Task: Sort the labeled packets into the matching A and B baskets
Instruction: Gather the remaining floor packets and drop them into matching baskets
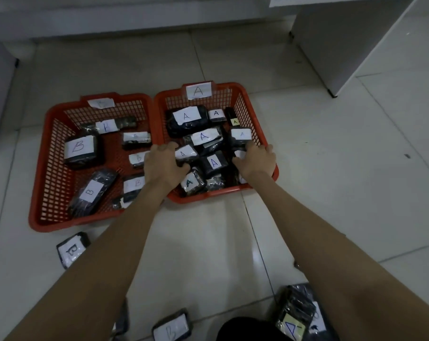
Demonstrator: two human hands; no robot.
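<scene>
While both arms stretch toward the middle of the frame, the left hand lies spread over the near-left wall of the A basket and the right hand curls over its right rim — whether either one is clamped on a packet or only on the basket I cannot tell, since the fingers are partly hidden among the wrapped bundles. That basket, right of centre, is crowded with dark packets marked A; the B basket, touching it on the left, holds several marked B. Sorting is not finished, by my reading: a B packet lies on the floor tiles just below the B basket, another B packet sits at the bottom edge, and an A packet rests at the lower right. The step in hand looks like settling or steadying the A basket's load. Next — probably — the hands must let go, draw back to the lower frame, and take up one loose packet, reading its letter first.
</scene>
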